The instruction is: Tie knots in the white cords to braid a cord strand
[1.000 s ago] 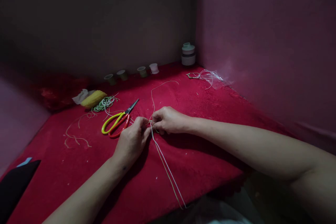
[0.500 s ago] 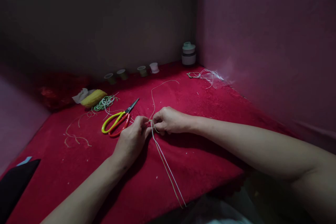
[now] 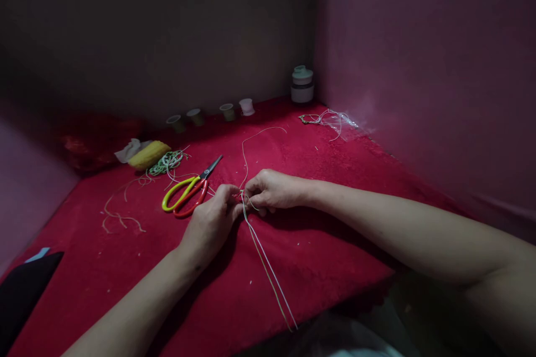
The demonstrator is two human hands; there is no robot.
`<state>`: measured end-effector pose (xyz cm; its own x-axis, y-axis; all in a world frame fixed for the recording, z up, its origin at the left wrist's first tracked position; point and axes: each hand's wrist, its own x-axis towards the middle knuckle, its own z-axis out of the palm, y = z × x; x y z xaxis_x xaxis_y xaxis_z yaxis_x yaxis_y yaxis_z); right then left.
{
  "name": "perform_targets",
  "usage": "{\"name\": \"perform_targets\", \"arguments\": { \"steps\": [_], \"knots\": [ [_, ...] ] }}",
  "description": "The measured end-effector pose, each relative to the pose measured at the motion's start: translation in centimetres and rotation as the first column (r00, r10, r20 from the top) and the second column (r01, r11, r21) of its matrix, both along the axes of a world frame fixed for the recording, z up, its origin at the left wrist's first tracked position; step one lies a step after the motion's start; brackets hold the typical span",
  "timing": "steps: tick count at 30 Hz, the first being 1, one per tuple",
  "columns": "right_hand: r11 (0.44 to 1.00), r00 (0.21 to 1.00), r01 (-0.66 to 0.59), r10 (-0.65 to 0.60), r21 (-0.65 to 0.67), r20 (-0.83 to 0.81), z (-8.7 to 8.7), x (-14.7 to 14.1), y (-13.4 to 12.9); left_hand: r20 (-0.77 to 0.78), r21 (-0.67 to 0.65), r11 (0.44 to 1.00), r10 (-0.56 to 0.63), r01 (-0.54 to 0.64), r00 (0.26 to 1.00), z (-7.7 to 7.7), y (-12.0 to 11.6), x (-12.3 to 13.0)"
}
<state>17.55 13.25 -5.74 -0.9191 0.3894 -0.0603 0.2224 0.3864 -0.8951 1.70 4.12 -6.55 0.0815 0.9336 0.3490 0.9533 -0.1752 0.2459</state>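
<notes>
My left hand (image 3: 213, 216) pinches thin cords at the middle of the red cloth. Close on its right, my right hand (image 3: 274, 189) is closed on the same cords, its fingertips just apart from the left ones. From between the hands, a white and a tan cord (image 3: 263, 259) run down to the cloth's near edge. One thin cord (image 3: 244, 150) curves away behind the fingers. Scissors (image 3: 190, 189) with one yellow and one red handle lie left of my left hand. The small knot between the fingertips is partly hidden.
On the red cloth (image 3: 318, 268) lie a yellow bundle (image 3: 149, 155), green and white knotted cord (image 3: 170, 162) and loose tan cords (image 3: 119, 216). Several spools (image 3: 227, 112) and a lidded jar (image 3: 302, 85) line the back. Cords on clear plastic (image 3: 341, 122) lie right; a black item (image 3: 29, 295) lies left.
My right hand has shifted very slightly right and a short cord end by its fingertips reaches a little farther right. My left hand is almost unmoved.
</notes>
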Motion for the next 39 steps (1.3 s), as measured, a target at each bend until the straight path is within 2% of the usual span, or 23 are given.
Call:
{"name": "perform_targets", "arguments": {
  "steps": [3, 13, 15, 18, 19, 20, 22, 23, 24, 25, 26, 27, 29, 31, 33, 36, 39],
  "knots": [
    [1.0, 1.0, 0.011, -0.012, 0.028, 0.002, 0.0, 0.0, -0.1, -0.015, -0.016, 1.0, 0.017, -0.017, 1.0, 0.0, 0.0, 0.0],
    [0.957, 0.998, 0.047, -0.059, 0.285, 0.036, 0.6, -0.3, -0.8, -0.036, -0.006, 1.0, 0.012, -0.012, 0.999, -0.2, 0.1, -0.1],
    [0.923, 0.993, 0.1, -0.116, 0.372, 0.021, 0.5, -0.3, -0.9, -0.046, 0.013, 1.0, 0.009, -0.009, 0.999, 0.2, -0.1, -0.2],
    [0.838, 0.967, 0.236, -0.251, 0.491, -0.037, 0.0, -0.3, -1.0, -0.036, 0.107, 0.993, 0.059, -0.055, 0.998, 1.4, -0.8, -0.3],
    [0.816, 0.957, 0.27, -0.285, 0.511, -0.05, -0.1, -0.3, -1.0, 0.012, 0.108, 0.991, 0.083, -0.084, 0.996, 1.8, -1.1, -0.1],
    [0.801, 0.949, 0.292, -0.31, 0.522, -0.054, -0.2, -0.3, -1.0, 0.102, 0.056, 0.992, 0.104, -0.11, 0.989, 2.2, -1.4, 0.0],
    [0.787, 0.939, 0.31, -0.341, 0.533, -0.044, -0.3, -0.3, -1.0, 0.364, -0.237, 0.966, 0.187, -0.104, 0.913, 2.8, -1.8, 0.6],
    [0.781, 0.935, 0.316, -0.354, 0.539, -0.036, -0.3, -0.3, -1.1, 0.487, -0.418, 0.908, 0.26, -0.039, 0.834, 2.9, -2.0, 0.9],
    [0.773, 0.93, 0.322, -0.366, 0.547, -0.03, -0.2, -0.3, -1.2, 0.581, -0.563, 0.824, 0.338, 0.067, 0.74, 2.9, -2.0, 1.2],
    [0.763, 0.926, 0.324, -0.376, 0.56, -0.023, -0.1, -0.3, -1.3, 0.648, -0.647, 0.74, 0.405, 0.185, 0.645, 2.7, -2.0, 1.5],
    [0.753, 0.925, 0.319, -0.378, 0.575, -0.018, -0.1, -0.3, -1.4, 0.695, -0.677, 0.676, 0.454, 0.292, 0.558, 2.5, -1.9, 1.7],
    [0.743, 0.928, 0.307, -0.371, 0.594, -0.015, 0.0, -0.3, -1.6, 0.733, -0.669, 0.638, 0.484, 0.381, 0.478, 2.2, -1.7, 1.8],
    [0.725, 0.94, 0.27, -0.341, 0.633, -0.011, 0.0, -0.4, -1.9, 0.795, -0.604, 0.636, 0.521, 0.48, 0.31, 1.6, -1.5, 1.8],
    [0.708, 0.947, 0.254, -0.321, 0.659, -0.02, -0.1, -0.5, -2.0, 0.814, -0.559, 0.67, 0.555, 0.489, 0.172, 1.3, -1.3, 1.7],
    [0.69, 0.939, 0.292, -0.337, 0.662, -0.063, -0.2, -0.4, -1.8, 0.811, -0.548, 0.682, 0.575, 0.485, 0.107, 1.3, -1.2, 1.5],
    [0.672, 0.896, 0.427, -0.402, 0.605, -0.186, -0.2, -0.3, -0.7, 0.801, -0.556, 0.651, 0.586, 0.516, 0.122, 1.6, -1.3, 1.5],
    [0.681, 0.793, 0.609, -0.54, 0.408, -0.283, 0.0, 0.0, 0.9, 0.795, -0.559, 0.64, 0.595, 0.528, 0.12, 1.9, -1.4, 1.7]
  ]
}}
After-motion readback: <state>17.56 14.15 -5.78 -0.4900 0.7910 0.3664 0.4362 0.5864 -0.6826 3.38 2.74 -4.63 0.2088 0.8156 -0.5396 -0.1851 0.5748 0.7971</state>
